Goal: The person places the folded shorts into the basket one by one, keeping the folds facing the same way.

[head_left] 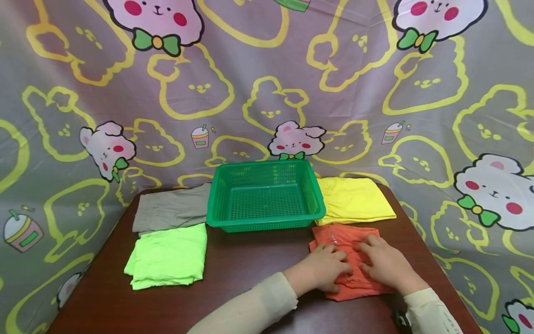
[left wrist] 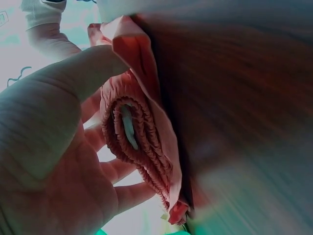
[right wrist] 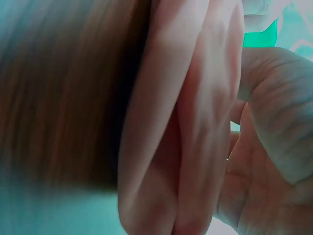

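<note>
A folded orange garment with a gathered elastic waistband lies at the front right of the table. My left hand rests on its left side, fingers spread across the top. On its right side lies my right hand, the fingers loosely bent over the cloth. From the left wrist, the rolled, gathered waistband shows beside the palm, with the thumb at the cloth's near edge. Thick rounded folds of orange cloth fill the middle of the right wrist view, hiding part of the fingers.
A green plastic basket stands at the back middle of the dark wooden table. Folded yellow shorts lie to its right. On the left are a folded grey garment and a neon green one. A patterned curtain surrounds the table.
</note>
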A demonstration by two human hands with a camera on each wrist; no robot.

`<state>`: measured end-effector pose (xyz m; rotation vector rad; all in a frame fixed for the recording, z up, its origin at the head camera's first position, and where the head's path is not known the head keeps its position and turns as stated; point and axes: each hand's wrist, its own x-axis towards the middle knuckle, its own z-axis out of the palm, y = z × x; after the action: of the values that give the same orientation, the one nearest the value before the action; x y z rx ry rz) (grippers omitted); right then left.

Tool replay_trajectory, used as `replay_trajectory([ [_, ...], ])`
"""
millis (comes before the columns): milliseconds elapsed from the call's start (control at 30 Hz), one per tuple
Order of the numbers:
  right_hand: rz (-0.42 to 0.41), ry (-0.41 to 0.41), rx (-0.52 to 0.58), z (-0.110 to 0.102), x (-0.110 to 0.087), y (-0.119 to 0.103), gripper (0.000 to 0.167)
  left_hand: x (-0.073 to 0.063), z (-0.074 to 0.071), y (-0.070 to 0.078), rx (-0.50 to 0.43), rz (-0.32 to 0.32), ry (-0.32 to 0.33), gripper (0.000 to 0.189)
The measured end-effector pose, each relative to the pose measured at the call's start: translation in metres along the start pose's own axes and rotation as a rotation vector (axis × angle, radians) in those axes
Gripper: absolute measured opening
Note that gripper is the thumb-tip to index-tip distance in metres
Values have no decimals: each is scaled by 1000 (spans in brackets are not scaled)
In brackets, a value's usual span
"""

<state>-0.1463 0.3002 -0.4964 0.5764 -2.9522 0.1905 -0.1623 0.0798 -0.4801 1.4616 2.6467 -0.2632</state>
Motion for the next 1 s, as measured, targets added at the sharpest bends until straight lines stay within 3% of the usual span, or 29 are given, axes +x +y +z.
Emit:
replay_trajectory([
  [267, -16, 9, -15, 2, 2, -7, 42, -12, 0, -5, -14, 8, 35, 54],
  [700, -24, 37, -35, 9, 4, -22, 42, -24, 6, -11, -14, 7, 18, 54],
  [1000, -21, 59, -34, 9, 5, -32, 42, -33, 6, -15, -8, 22, 57, 53],
])
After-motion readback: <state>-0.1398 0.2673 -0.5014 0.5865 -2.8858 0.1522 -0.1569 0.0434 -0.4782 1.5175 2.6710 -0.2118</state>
